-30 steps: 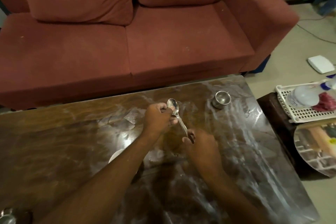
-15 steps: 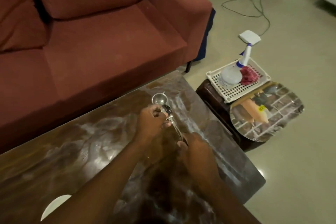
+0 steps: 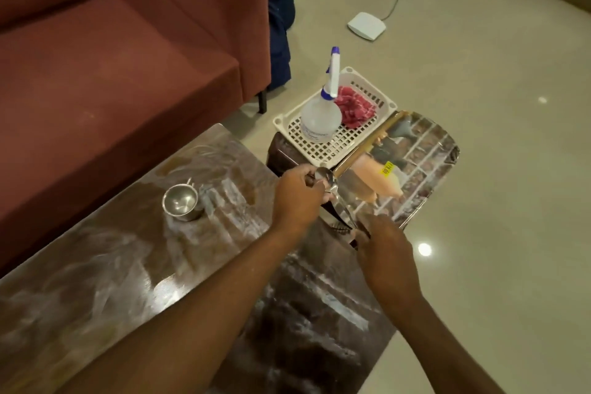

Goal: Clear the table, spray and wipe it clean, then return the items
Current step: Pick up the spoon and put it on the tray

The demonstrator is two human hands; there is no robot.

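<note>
A steel spoon (image 3: 333,189) is held over the table's (image 3: 128,265) edge; the left hand (image 3: 295,201) grips its bowl end, the right hand (image 3: 385,256) pinches its handle; a steel cup (image 3: 180,201) stands on the tabletop.

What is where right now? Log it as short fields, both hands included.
table: brown top, streaked white
steel cup: upright on the table
spoon: held over the table's edge
left hand: grips the spoon's bowl end
right hand: grips its handle end
spray bottle: upright in the white basket
red cloth: in the basket, beside the bottle
printed tray: beside the basket
</note>
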